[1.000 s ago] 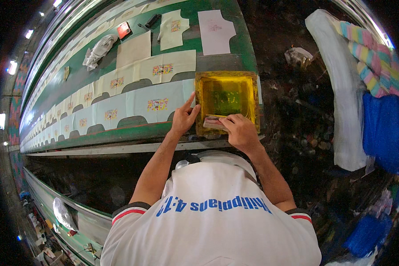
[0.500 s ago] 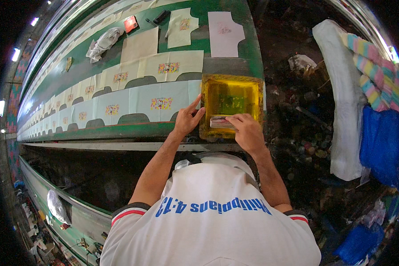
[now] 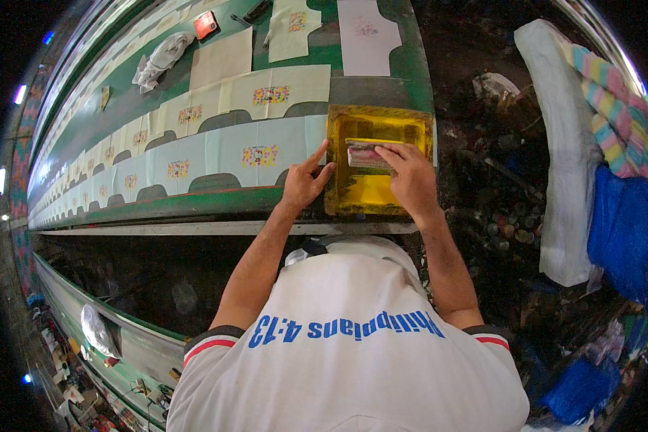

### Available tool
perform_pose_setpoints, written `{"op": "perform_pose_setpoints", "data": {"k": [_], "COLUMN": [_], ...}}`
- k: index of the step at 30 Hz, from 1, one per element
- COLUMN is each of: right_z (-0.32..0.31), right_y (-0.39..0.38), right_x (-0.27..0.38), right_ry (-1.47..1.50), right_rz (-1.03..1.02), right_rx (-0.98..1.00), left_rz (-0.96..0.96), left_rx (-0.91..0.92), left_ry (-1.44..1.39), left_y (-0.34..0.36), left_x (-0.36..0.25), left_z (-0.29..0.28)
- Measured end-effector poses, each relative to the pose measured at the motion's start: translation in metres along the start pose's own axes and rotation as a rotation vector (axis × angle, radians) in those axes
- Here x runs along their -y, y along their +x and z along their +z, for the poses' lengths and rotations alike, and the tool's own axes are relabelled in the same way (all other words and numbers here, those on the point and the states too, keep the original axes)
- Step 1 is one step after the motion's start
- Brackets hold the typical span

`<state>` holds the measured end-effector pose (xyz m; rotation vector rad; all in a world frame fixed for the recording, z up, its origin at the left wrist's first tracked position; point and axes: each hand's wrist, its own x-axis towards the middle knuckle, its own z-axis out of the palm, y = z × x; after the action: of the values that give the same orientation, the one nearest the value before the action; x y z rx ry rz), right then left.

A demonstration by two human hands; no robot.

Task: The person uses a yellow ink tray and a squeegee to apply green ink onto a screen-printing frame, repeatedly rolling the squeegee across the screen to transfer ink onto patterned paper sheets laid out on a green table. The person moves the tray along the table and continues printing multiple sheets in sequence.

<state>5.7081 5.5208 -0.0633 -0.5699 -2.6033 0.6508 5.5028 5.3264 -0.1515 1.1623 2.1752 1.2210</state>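
Observation:
A yellow printing screen in a square frame [image 3: 334,196] lies on the near right end of the green table. My right hand [image 3: 413,180] grips a flat squeegee [image 3: 364,157] with a pale, reddish-stained face, and holds it across the middle of the yellow mesh [image 3: 374,190]. At the frame's left side is my left hand [image 3: 304,186], its index finger and thumb spread apart against the edge. Pale cloth pieces [image 3: 223,155] with small colourful prints run leftward in rows from the screen. What lies under the screen is mostly hidden.
Farther back on the green table [image 3: 281,56] lie a pink-tinted cloth piece [image 3: 367,43], a crumpled white cloth [image 3: 164,61] and a red box [image 3: 206,25]. To the right are a long white roll [image 3: 560,158], striped fabric [image 3: 612,108] and blue bundles [image 3: 619,237].
My right hand has pushed the squeegee away from me, from the near part of the mesh to its middle. My left hand stays at the frame. The view has shifted slightly.

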Motion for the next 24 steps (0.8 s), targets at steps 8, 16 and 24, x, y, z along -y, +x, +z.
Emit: {"op": "perform_pose_setpoints", "data": {"k": [8,16,24], "right_z": [0.023,0.008,-0.004], "right_y": [0.061,0.048,-0.046], "right_x": [-0.032,-0.022,0.004], "right_ry": [0.016,0.031,0.051], "right_rz": [-0.035,-0.034,-0.189], "right_rx": [0.030,0.298,0.292], "left_rz": [-0.075,-0.099,-0.075], "left_rx": [0.041,0.032,0.033], "left_ry": [-0.051,-0.018,0.013], "left_y": [0.003,-0.002,-0.001], "left_x": [-0.006,-0.001,0.001], "left_z": [-0.002,0.000,0.002]}}
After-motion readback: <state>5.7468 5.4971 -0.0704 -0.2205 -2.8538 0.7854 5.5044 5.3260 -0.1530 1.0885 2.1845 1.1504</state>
